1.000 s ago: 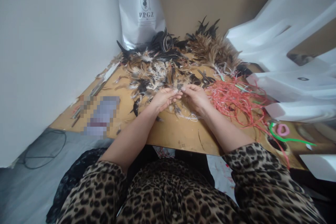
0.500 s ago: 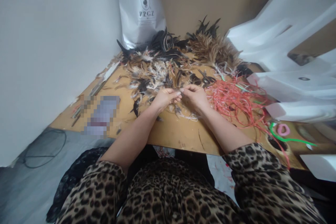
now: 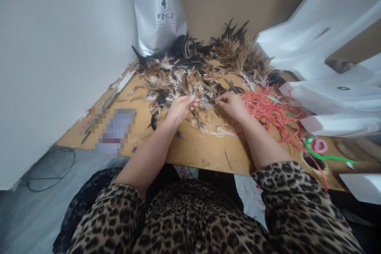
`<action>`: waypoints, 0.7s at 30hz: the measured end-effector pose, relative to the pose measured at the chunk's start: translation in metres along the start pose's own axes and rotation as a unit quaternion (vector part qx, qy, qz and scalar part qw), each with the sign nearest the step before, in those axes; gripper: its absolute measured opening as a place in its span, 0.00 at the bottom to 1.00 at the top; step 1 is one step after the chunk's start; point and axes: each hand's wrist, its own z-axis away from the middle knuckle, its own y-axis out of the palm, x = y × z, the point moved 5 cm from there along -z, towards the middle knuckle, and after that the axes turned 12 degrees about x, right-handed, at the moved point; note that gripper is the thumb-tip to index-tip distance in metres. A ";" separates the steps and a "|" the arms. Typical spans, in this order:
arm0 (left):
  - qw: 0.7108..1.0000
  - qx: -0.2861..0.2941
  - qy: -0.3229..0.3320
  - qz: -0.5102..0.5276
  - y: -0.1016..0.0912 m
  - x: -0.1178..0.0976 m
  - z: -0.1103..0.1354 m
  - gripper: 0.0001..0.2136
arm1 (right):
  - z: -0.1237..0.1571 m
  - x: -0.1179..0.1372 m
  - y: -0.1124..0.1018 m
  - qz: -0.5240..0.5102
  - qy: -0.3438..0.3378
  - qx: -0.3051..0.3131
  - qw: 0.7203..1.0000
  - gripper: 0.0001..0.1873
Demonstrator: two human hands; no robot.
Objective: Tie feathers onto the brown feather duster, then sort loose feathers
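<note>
Two bare hands above a wooden surface [image 3: 196, 149], level with each other and slightly apart, in front of a heap of feathers [image 3: 175, 77]. Left hand [image 3: 180, 110]: grip closed, thumb against fingers, pinching a fine strand [image 3: 206, 99]. Right hand [image 3: 233, 107]: thumb and forefinger pressed together on the same strand, between the two sets of fingertips; finer detail too small to tell. Beyond the heap, a silvery bag [image 3: 143, 4], upright, with a rabbit's head in an oval [image 3: 163, 2], a tiny mark at its lower right, and the capitals "PPGZ" [image 3: 165, 16]. Beneath the capitals, lines of smaller print, too fine to read; more dark print near the foot, illegible. Right of the heap, a brown bundle [image 3: 245, 57] of feathers with black tips. Just beyond the right hand, dark scissors [image 3: 235, 87]; beside that hand, a tangle of red ribbon [image 3: 269, 111]. Farther right, a green strip [image 3: 330, 158] around a pink ring [image 3: 321, 141]. At left, a pixelated patch [image 3: 116, 131], wording unreadable, near thin rods [image 3: 102, 107].
</note>
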 end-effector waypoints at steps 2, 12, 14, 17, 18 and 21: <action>1.000 -0.003 -0.001 -0.001 0.001 0.000 0.000 0.06 | 0.001 0.006 0.004 0.070 -0.018 0.021 0.997 0.11; 1.000 0.010 0.004 -0.002 0.004 0.000 0.001 0.06 | 0.002 0.048 0.030 0.324 -0.085 0.109 0.936 0.15; 1.000 0.007 0.003 -0.002 0.004 0.000 0.001 0.06 | 0.001 0.050 0.032 0.332 -0.081 0.126 0.931 0.15; 1.000 -0.001 0.003 0.006 0.002 -0.001 0.001 0.06 | -0.001 0.041 0.028 0.279 -0.051 0.121 0.951 0.13; 1.000 -0.003 0.002 0.010 0.002 -0.001 0.001 0.06 | -0.001 0.036 0.025 0.235 -0.035 0.112 0.965 0.11; 1.000 -0.006 -0.004 0.017 0.001 0.000 0.001 0.06 | -0.001 0.018 0.016 -0.006 0.026 0.082 0.996 0.08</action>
